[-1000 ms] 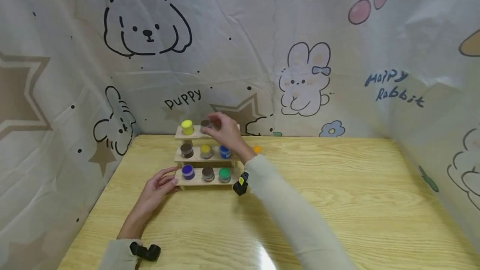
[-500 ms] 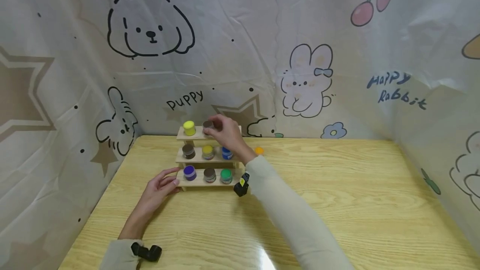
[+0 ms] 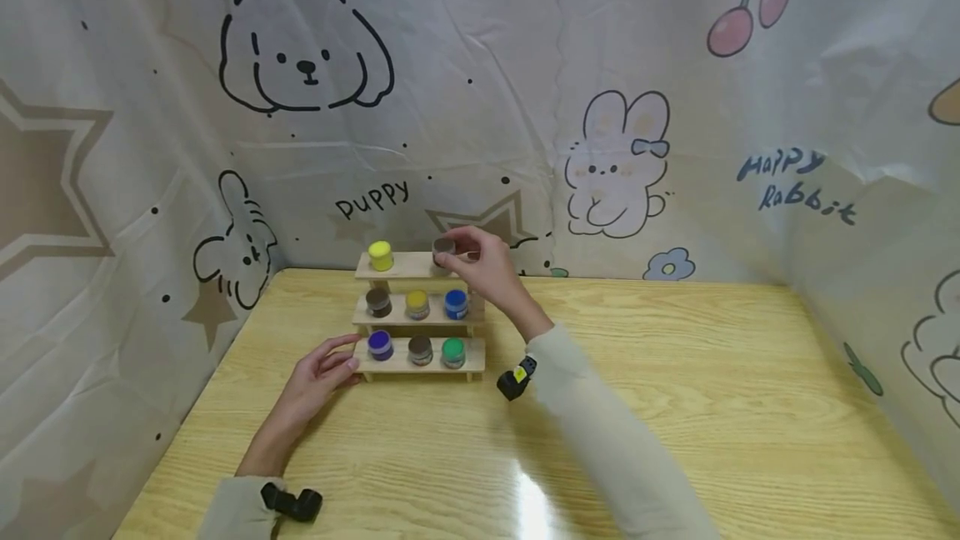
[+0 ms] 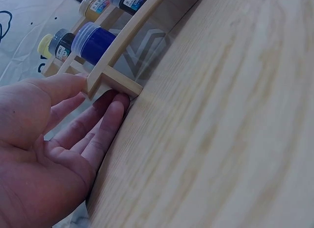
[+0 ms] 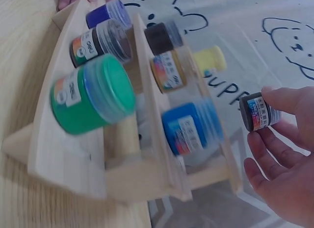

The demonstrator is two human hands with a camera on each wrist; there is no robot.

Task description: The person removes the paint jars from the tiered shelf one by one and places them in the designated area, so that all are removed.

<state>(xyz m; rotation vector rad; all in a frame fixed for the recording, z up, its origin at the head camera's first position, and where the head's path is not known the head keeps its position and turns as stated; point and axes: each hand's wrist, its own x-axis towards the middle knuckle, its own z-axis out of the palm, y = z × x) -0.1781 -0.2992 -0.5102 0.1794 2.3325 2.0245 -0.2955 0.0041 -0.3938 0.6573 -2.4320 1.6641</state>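
Observation:
A three-step wooden rack [image 3: 408, 265] stands against the back wall. At the right part of its top step, my right hand [image 3: 495, 275] pinches a dark-brown paint jar [image 5: 252, 113] between thumb and fingers; whether the jar touches the step I cannot tell. My left hand [image 3: 311, 377] holds the left end of the bottom step, thumb at its corner and fingers by the leg. A yellow jar [image 3: 380, 255] sits at the top left. Brown [image 3: 378, 302], ochre [image 3: 417, 303] and blue [image 3: 456, 303] jars fill the middle step. Purple [image 3: 379, 344], brown [image 3: 420, 349] and green [image 3: 453, 352] ones line the bottom.
The rack rests on a light wood-grain table [image 3: 660, 407]. A white cloth [image 3: 480, 132] printed with cartoon animals hangs behind and along both sides. Black wrist cameras sit on the left cuff [image 3: 247, 507] and right cuff [image 3: 551, 357].
My right hand has moved the dark-brown jar rightward along the top step. An orange thing seen earlier right of the rack is now hidden behind the right arm. The left hand stays put.

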